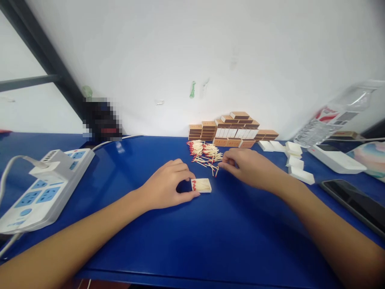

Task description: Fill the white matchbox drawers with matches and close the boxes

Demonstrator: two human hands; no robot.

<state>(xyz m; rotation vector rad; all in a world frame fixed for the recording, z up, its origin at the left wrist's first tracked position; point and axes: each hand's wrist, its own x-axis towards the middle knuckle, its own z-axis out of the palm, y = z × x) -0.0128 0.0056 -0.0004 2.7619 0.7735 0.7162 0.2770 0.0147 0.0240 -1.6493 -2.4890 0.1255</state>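
My left hand grips a small white matchbox tray between thumb and fingers on the blue table. Matches lie in the tray, their red heads toward my left hand. Behind it spreads a loose pile of matches, some pointing different ways. At the right edge of this pile my right hand is closed in a pinch, its fingertips on a match. Part of the pinch is hidden by the fingers.
Matchboxes stand stacked against the wall. Several white trays lie to their right. Farther right are a plastic bottle, a white device and a phone. A power strip with cables lies on the left.
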